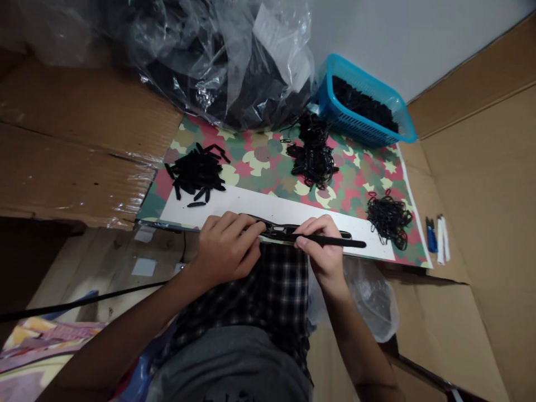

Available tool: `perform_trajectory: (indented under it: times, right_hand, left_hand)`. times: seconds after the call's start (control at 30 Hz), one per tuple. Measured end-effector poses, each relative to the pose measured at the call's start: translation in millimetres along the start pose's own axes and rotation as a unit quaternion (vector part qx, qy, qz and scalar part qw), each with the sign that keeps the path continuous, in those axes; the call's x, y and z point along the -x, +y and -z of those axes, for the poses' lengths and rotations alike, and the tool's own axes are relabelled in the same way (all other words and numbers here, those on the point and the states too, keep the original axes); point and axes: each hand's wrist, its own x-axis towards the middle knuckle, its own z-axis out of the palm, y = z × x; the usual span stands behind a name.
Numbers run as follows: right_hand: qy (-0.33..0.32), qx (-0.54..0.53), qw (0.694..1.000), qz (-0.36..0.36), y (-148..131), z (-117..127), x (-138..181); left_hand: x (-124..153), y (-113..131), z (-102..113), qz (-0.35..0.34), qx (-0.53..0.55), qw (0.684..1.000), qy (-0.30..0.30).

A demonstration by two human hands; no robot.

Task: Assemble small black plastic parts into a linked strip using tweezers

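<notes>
My left hand [228, 245] is closed over the left end of a long black plastic strip [285, 230] that lies along the near edge of a patterned board [268, 162]. My right hand [322, 245] pinches the strip's middle and a thin black rod [343, 242] that sticks out to the right. On the board lie a pile of short black plastic pieces [196, 173], a tangle of black loops [312, 153] and a smaller heap of thin black rings [389, 218].
A blue basket [364, 106] of black parts stands at the back right. A large clear plastic bag [218, 61] of black items fills the back. Cardboard sheets [75, 128] lie all around. Small blue and white items [438, 234] lie right of the board. A clear bag [372, 301] sits by my knee.
</notes>
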Motion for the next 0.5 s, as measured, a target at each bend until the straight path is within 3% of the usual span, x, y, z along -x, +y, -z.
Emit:
perform_trajectory:
  times: [0.17,0.5]
  right_hand:
    - [0.025,-0.131,0.988,-0.079,-6.8,-0.8,-5.5]
    - [0.038,-0.165,0.976,-0.139,-11.9,5.8,-16.6]
  left_hand:
    - [0.0,0.3,-1.2,0.000,0.001,1.000,0.001]
    - [-0.8,1.1,-0.8,-0.001,-0.004,1.000,0.005]
